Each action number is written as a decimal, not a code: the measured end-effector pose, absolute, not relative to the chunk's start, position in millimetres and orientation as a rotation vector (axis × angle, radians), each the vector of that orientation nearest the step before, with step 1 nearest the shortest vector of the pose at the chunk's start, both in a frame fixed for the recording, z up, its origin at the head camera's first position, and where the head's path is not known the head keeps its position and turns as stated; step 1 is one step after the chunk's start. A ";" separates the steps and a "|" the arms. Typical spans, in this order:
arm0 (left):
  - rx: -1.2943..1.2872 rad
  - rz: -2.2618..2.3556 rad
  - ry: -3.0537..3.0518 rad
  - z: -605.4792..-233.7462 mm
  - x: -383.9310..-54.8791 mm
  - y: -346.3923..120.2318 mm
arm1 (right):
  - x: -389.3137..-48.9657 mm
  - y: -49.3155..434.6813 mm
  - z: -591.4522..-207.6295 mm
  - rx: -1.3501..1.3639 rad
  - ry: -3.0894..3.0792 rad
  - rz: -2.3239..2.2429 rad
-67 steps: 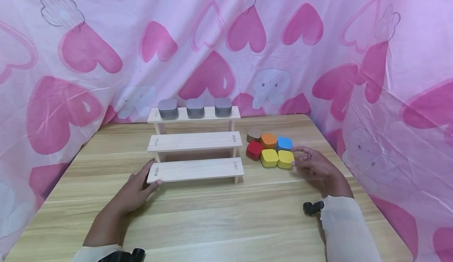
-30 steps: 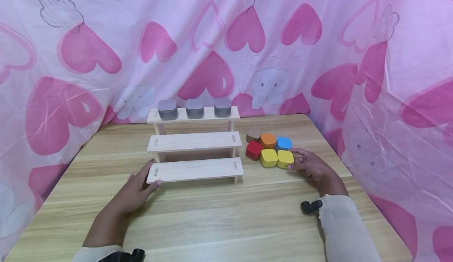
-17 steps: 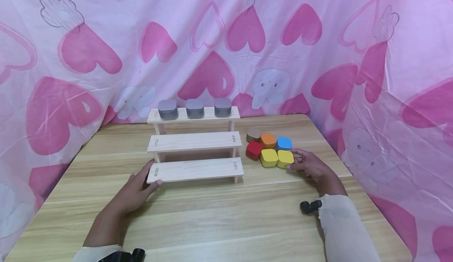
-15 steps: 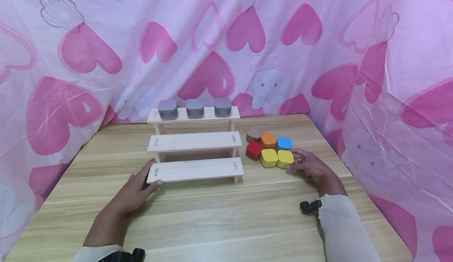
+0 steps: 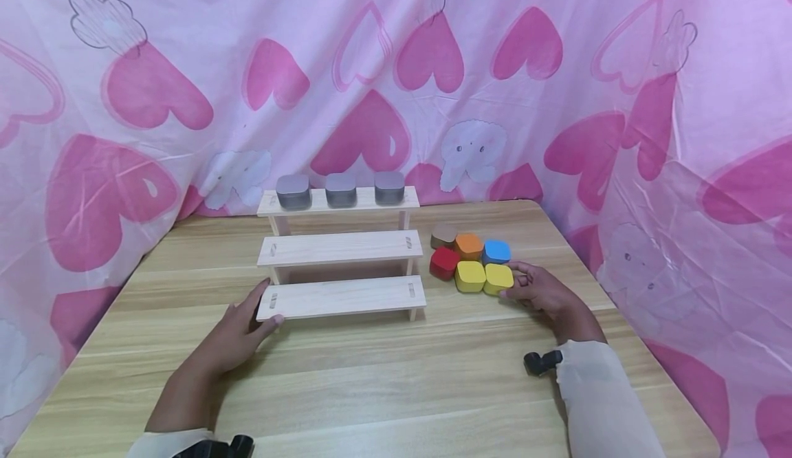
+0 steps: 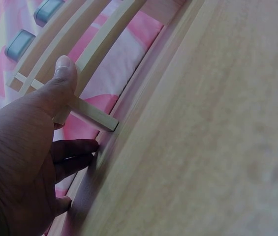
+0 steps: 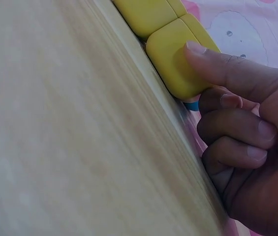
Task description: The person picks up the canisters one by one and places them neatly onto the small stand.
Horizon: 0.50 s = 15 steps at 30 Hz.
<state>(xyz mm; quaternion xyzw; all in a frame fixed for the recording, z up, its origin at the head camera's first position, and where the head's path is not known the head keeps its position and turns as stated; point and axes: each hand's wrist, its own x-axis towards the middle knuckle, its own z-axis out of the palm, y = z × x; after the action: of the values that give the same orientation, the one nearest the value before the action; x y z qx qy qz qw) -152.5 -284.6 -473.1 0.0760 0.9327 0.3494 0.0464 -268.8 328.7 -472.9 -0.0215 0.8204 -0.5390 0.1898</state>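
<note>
A three-tier wooden shelf (image 5: 340, 298) stands mid-table, and my left hand (image 5: 238, 334) grips the left end of its lowest tier. In the left wrist view the thumb (image 6: 65, 73) lies along that tier's edge beside the short leg, while the other fingers reach under toward the table. To the right, my right hand (image 5: 544, 293) pinches the nearer right yellow block (image 5: 498, 278). Its thumb (image 7: 212, 61) presses the block's front face; the index finger goes behind it, and the remaining fingers are curled. Another yellow block (image 5: 470, 276) sits against it on the left.
Beside these lie a red block (image 5: 444, 263), an orange block (image 5: 469, 245), a blue block (image 5: 497, 252) and a brownish-grey block (image 5: 443, 235). Three grey blocks (image 5: 341, 190) line the top tier. A pink heart-patterned cloth (image 5: 371, 128) hangs behind the wood-grain table (image 5: 371, 389).
My right hand has shifted slightly left onto the yellow block, thumb now against its face. The blocks, shelf and left hand stay in place.
</note>
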 end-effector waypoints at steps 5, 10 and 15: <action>0.226 1.060 2.844 -473.1 -153.2 -284.1 | -269.5 331.2 -474.7 -0.091 2.300 -1.517; 0.239 1.052 2.856 -473.2 -152.6 -284.5 | -267.9 333.7 -473.9 -0.049 2.288 -1.527; 0.248 1.047 2.862 -474.1 -152.7 -285.8 | -265.8 336.4 -470.9 -0.065 2.279 -1.541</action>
<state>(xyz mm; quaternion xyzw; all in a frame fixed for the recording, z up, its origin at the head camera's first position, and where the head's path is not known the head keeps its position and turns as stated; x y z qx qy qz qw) -152.7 -285.8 -474.1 0.0809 0.9352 0.3423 0.0420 -265.8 336.4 -470.9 -0.0232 0.8124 -0.5495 0.1935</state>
